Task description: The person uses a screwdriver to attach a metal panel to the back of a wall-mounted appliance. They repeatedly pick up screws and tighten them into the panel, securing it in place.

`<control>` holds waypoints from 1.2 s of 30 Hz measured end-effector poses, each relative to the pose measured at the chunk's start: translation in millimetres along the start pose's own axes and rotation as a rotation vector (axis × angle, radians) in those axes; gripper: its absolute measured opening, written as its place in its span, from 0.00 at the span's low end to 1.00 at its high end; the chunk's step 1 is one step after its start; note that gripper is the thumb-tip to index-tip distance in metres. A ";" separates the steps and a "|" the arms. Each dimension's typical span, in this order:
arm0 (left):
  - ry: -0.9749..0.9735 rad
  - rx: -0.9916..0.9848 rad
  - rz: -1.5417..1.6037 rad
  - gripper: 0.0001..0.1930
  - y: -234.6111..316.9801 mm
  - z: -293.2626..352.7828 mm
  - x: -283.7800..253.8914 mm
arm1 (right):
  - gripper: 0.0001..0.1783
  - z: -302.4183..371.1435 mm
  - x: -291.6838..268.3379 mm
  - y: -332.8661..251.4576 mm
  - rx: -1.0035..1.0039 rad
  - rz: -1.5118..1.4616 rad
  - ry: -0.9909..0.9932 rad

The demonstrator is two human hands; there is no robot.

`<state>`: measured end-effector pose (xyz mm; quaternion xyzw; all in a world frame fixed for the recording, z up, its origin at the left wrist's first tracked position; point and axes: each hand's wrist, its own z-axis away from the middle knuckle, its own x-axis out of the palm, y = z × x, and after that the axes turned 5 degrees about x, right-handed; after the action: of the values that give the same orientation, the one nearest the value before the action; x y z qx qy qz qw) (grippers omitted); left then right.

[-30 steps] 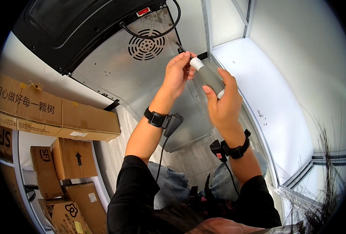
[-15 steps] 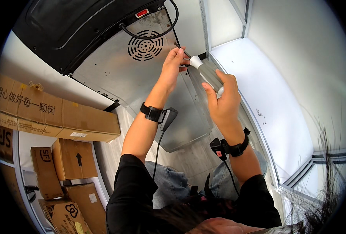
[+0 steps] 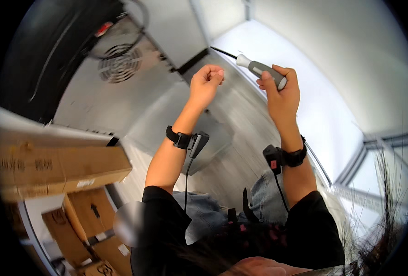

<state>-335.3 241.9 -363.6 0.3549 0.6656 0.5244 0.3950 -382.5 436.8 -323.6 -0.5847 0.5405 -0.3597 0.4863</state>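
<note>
A screwdriver (image 3: 262,70) with a grey and white handle is gripped by my right hand (image 3: 282,89); its dark shaft points up and to the left, touching nothing I can see. My left hand (image 3: 205,83) has its fingers curled and pinched together beside the metal panel; whatever lies between the fingertips is too small or hidden to make out. To the left stands the machine's grey metal panel (image 3: 91,99), with a round slotted vent (image 3: 119,64). Above the vent are a red switch (image 3: 103,29) and a black cable (image 3: 142,32). The machine is blurred.
A long cardboard box (image 3: 66,168) lies at the left, above several smaller cartons (image 3: 91,211) on a shelf. At the right runs a white shelf (image 3: 300,69) with a metal frame. Wood-look floor (image 3: 247,108) shows between the machine and that shelf.
The screwdriver has come away from the panel's edge, moving right with my right hand. My left hand has let go of the shaft area and pinched its fingers. The view has swung right.
</note>
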 end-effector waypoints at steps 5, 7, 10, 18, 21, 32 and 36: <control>-0.172 0.092 -0.196 0.07 -64.5 -12.5 97.3 | 0.14 -29.3 -88.8 36.2 0.221 -0.194 0.163; -0.275 0.062 -0.258 0.07 -96.3 -16.7 134.3 | 0.13 -34.4 -116.6 52.3 0.276 -0.194 0.216; -0.400 0.110 -0.401 0.07 -148.8 -18.2 178.7 | 0.13 -38.4 -142.6 75.1 0.390 -0.214 0.254; -0.463 0.273 -0.739 0.10 -226.0 -26.5 252.5 | 0.11 -38.0 -146.5 87.9 0.454 -0.088 0.179; -0.483 0.346 -0.863 0.09 -235.1 -33.8 267.2 | 0.11 -38.2 -142.6 91.3 0.427 -0.053 0.141; -0.412 0.358 -0.943 0.03 -248.2 -36.8 283.5 | 0.11 -42.1 -147.7 97.1 0.412 -0.087 0.133; -0.296 0.302 -0.527 0.01 -219.4 -40.3 271.2 | 0.12 -43.6 -146.9 101.8 0.379 -0.099 0.126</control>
<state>-502.5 422.1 -614.4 0.2976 0.7399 0.2425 0.5524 -475.6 579.1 -394.0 -0.4852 0.4630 -0.5142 0.5346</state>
